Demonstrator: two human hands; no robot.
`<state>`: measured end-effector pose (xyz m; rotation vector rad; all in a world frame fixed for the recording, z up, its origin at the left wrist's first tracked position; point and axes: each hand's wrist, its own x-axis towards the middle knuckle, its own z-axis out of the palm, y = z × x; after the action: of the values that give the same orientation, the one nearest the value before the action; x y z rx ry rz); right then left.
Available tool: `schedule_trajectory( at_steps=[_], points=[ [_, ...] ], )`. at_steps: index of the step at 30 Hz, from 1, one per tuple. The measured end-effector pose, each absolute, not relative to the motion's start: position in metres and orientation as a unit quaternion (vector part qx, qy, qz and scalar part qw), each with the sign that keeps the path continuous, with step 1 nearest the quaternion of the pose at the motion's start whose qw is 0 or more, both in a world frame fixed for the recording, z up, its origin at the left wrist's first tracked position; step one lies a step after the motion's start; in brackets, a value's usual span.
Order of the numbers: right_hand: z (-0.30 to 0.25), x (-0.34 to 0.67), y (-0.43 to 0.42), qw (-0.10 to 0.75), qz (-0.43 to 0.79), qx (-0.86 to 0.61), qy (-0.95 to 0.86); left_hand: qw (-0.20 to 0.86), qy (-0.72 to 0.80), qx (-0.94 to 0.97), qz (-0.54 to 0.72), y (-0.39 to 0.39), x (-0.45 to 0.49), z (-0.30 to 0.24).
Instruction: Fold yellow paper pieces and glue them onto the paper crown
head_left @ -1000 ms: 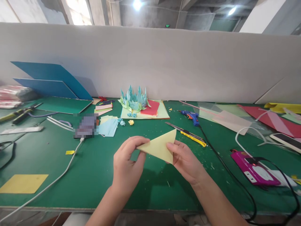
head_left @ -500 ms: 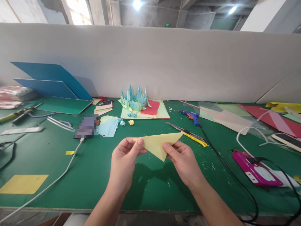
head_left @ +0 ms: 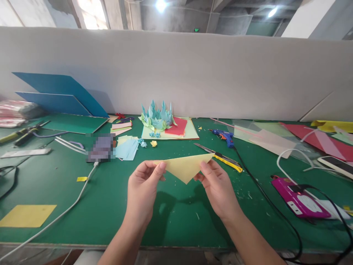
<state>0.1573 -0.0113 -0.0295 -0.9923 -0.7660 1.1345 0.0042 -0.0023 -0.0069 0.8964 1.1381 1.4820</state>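
Note:
Between my hands, above the green table, is a yellow paper (head_left: pixel 184 167) folded into a triangle, its point hanging down. My left hand (head_left: pixel 145 184) pinches the left corner between thumb and fingers. At the right end, my right hand (head_left: pixel 217 184) grips the paper near its other corner, thumb on the front face; the fingertips behind it are partly hidden. Just beyond the right hand lies a yellow utility knife (head_left: pixel 227 162) with its blade out. Farther back stands a blue and green folded-paper piece (head_left: pixel 158 116) on sheets of paper.
A blue glue gun (head_left: pixel 224 137) trails a black cable on the right, near a magenta power strip (head_left: pixel 300 198). Light-blue paper sheets (head_left: pixel 127 148) and small folded pieces lie left of centre. A yellow sheet (head_left: pixel 29 216) is at the front left, beside a white cable (head_left: pixel 70 208).
My right thumb has moved from the middle of the paper up and right toward its corner. The paper's lower point has shifted slightly left and up.

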Motion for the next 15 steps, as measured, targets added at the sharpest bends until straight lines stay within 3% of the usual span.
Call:
schedule_trajectory(
  at_steps=[9, 15],
  points=[
    [-0.0309, 0.1598, -0.0091, 0.691, 0.511, -0.403, -0.314, 0.458, 0.456, 0.438, 0.624, -0.0034, 0.0071, -0.0086],
    [-0.029, 0.16, -0.0094, 0.693, 0.516, -0.413, -0.287, 0.484, 0.456, 0.458, 0.589, -0.0061, 0.0099, -0.0052]
  ],
)
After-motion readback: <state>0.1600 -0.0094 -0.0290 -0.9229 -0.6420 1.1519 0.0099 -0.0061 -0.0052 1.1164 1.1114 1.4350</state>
